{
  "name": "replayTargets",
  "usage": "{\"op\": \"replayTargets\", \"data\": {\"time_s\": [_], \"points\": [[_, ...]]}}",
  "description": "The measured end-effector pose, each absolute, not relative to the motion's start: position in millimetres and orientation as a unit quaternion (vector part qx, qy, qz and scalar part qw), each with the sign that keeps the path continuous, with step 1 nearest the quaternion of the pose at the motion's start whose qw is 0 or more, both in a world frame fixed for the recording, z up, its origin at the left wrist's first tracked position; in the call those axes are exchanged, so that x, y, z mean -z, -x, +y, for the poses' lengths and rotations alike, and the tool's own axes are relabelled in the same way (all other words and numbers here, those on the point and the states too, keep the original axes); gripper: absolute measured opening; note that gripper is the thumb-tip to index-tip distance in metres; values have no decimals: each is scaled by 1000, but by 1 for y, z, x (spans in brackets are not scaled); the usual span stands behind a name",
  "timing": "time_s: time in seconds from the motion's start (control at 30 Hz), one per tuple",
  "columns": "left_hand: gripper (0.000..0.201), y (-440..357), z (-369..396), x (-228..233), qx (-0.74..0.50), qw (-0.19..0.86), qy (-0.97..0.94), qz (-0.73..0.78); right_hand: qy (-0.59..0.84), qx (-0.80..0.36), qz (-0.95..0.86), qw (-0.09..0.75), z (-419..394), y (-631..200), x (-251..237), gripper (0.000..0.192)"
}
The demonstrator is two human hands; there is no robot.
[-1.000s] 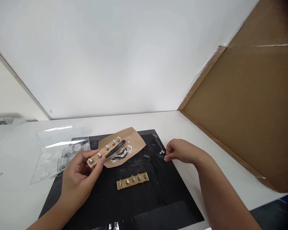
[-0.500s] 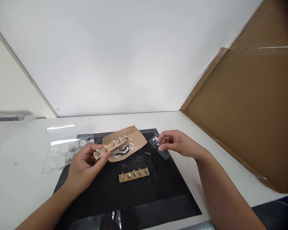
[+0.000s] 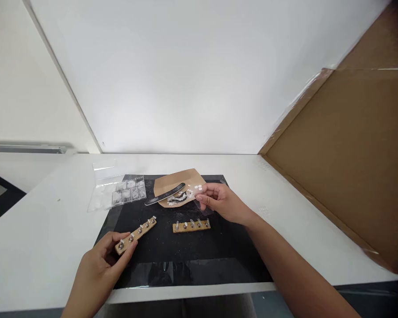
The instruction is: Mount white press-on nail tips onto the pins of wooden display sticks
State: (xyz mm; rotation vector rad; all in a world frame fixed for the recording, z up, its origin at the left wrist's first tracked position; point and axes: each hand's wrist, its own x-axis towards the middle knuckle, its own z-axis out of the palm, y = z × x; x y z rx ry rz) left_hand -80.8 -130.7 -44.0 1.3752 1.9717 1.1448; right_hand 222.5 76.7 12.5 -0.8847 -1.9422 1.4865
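My left hand (image 3: 99, 265) grips one end of a wooden strip (image 3: 136, 233) studded with several small metal pegs, held low over the front left of a black mat (image 3: 219, 251). My right hand (image 3: 223, 202) pinches a small clear plastic sheet (image 3: 199, 198) carrying several tiny white pieces, beside a brown paper piece (image 3: 175, 181). On that paper lie a dark nail file (image 3: 165, 194) and a small heap of white and black bits (image 3: 179, 197). A second pegged wooden strip (image 3: 191, 225) lies flat on the mat just below my right hand.
A clear plastic tray with several compartments (image 3: 117, 192) lies at the mat's back left corner on the white table (image 3: 36, 229). A large brown cardboard panel (image 3: 351, 154) leans along the right side. A white wall stands behind.
My left hand has carried its pegged strip down and left, away from the brown paper. My right hand has lifted the clear sheet and brought it left to the paper. The view shifted.
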Motion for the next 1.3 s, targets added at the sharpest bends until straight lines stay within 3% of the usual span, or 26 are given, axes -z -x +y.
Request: {"op": "replayTargets", "data": {"time_s": [0.27, 0.43, 0.53, 0.73, 1.3], "points": [[42, 85, -115, 56, -324, 20, -584, 744, 312, -568, -723, 239, 62, -212, -8, 37], [52, 73, -118, 53, -354, -90, -591, 719, 299, -612, -699, 220, 48, -203, -10, 34], [22, 57, -121, 42, -459, -171, -576, 654, 289, -634, -689, 201, 37, -197, -9, 35], [29, 13, -109, 31, -530, -30, -662, 529, 276, -674, -661, 179, 15, -185, -7, 39], [27, 1, -96, 35, -564, 51, -655, 500, 277, -616, -721, 154, 11, -191, -18, 29]]}}
